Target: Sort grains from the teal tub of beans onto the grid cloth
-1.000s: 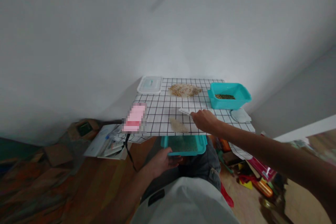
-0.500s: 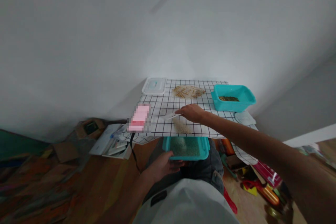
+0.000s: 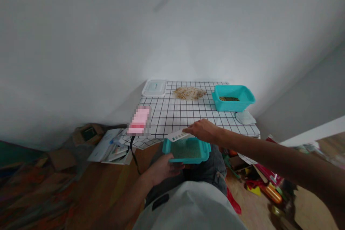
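Note:
My left hand point(image 3: 165, 168) grips the near left side of a teal plastic tub point(image 3: 207, 153), held just under the table's front edge. Small pale grains cover the bottom of this tub. In my right hand point(image 3: 203, 130) is a flat white card point(image 3: 176, 136) with a row of dark marks, pinched at its right end. The card is tilted over the tub's far rim, at the edge of the checked cloth point(image 3: 172, 115). Farther back on the cloth lies a spread heap of mixed tan and white grains point(image 3: 189, 93).
Another teal tub point(image 3: 233, 106) with greenish-brown grains stands at the right, a clear lid point(image 3: 245, 118) before it. A white lid point(image 3: 154, 88) lies at the back left. The pink blurred object point(image 3: 139, 119) is near the left edge, with a black strap point(image 3: 132, 143) hanging down.
My right hand has drawn the card toward me, from the cloth to over the tub. The small pale grain pile near the front edge is gone from the cloth.

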{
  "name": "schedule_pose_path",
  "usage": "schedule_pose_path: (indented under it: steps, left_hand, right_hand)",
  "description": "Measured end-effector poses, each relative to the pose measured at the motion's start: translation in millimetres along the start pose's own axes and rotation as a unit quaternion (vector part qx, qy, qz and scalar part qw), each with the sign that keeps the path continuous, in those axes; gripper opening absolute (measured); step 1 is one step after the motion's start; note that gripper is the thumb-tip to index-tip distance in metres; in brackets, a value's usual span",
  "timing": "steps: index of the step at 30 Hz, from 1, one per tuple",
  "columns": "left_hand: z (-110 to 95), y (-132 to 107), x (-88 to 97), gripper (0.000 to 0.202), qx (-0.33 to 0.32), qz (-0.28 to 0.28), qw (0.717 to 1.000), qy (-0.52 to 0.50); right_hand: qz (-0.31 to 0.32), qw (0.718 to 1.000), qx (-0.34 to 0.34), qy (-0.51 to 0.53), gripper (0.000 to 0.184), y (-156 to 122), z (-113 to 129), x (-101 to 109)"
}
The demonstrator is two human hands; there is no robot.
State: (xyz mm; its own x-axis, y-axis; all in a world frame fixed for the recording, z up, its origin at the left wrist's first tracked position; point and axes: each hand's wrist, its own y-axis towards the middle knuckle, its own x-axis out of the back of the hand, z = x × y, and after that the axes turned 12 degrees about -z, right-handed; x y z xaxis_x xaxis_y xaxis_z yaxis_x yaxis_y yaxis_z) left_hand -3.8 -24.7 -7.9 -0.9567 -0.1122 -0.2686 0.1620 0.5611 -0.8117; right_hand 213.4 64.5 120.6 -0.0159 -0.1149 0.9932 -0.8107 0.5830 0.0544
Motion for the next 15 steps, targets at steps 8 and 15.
schedule_pose_path:
  steps: [8,15]
  left_hand:
    - [-1,-4,-1.1,0.032,-0.007,0.003,1.0,0.017]
    - [3,3,5.9,0.029,-0.001,-0.004,1.0,0.008]
  right_hand:
    - [-0.011,0.999,-0.005,0.03,0.038,-17,1,7]
    - [-0.046,0.997,-0.066,0.001,0.038,23,-39,5]
